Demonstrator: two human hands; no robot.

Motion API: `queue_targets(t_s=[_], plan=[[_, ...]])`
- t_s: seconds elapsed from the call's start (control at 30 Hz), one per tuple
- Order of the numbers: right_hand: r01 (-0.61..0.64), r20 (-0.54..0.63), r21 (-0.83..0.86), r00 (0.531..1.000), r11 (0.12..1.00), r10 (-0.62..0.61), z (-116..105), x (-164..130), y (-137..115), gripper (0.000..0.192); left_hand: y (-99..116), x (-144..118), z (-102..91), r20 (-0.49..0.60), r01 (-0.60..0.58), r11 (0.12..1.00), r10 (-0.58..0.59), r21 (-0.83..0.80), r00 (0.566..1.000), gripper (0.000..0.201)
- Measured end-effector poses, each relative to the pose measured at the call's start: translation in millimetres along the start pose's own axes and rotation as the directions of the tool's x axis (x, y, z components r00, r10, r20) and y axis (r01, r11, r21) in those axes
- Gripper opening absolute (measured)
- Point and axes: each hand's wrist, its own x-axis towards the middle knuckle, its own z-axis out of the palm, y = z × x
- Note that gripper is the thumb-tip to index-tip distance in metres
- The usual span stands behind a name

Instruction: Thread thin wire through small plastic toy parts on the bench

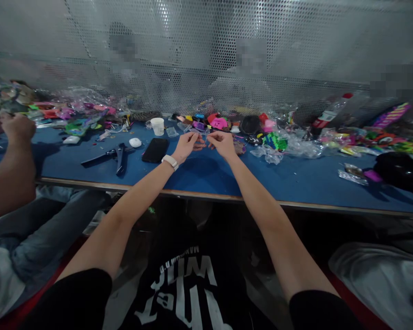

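Observation:
Both my hands are stretched out over the blue table [296, 183], close together. My left hand [187, 144], with a white band on the wrist, and my right hand [222, 143] pinch a small clear plastic bag [202, 136] between their fingertips. What the bag holds is too small to tell. A black phone [155, 150] lies just left of my left hand. A white cup [157, 126] stands behind the phone.
A black tool [115, 156] and a small white oval [135, 142] lie at the left. Colourful toys and clear wrappers [275, 140] crowd the far edge below a perforated metal screen. Another person's arm [10, 160] rests at far left. A black object [401, 172] sits at right.

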Motion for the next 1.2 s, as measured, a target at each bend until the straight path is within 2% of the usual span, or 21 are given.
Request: queue_targets(t_s=[0.1,0.23,0.37,0.43,0.57,1.0,1.2], plan=[[-0.055,0.036,0.044,0.998,0.997,0.054,0.4,-1.8,-3.4,0.056,-3.0,1.0,-3.1,-0.013,-0.045,0.992,0.047,0.122,0.999,0.031],[-0.158,0.089,0.075,0.984,0.985,0.151,0.6,-6.1,-10.3,0.062,-6.0,0.0,-10.4,-0.044,-0.170,0.926,0.196,0.336,0.980,0.033],[-0.158,0.141,0.025,0.978,0.987,0.153,1.5,-9.2,-13.3,0.060,-5.8,-0.8,-15.9,-0.071,-0.214,0.900,0.259,0.379,0.963,0.035],[-0.148,0.161,-0.006,0.976,0.989,0.147,2.1,-9.7,-13.0,0.058,-5.4,-1.4,-16.7,-0.041,-0.221,0.892,0.257,0.395,0.966,0.035],[-0.172,0.138,0.017,0.976,0.985,0.168,1.4,-9.1,-12.8,0.059,-6.8,-1.1,-14.6,0.037,-0.248,0.900,0.252,0.358,0.967,0.033],[-0.233,0.276,0.111,0.941,0.966,0.196,0.0,-11.4,-25.9,0.069,-12.6,11.7,-8.6,0.060,-0.275,0.947,0.269,0.165,0.961,0.053],[-0.191,0.310,0.151,0.941,0.970,0.137,3.3,-12.4,-23.3,0.075,-14.5,10.9,-10.0,0.050,-0.298,0.944,0.293,0.145,0.955,0.066]])
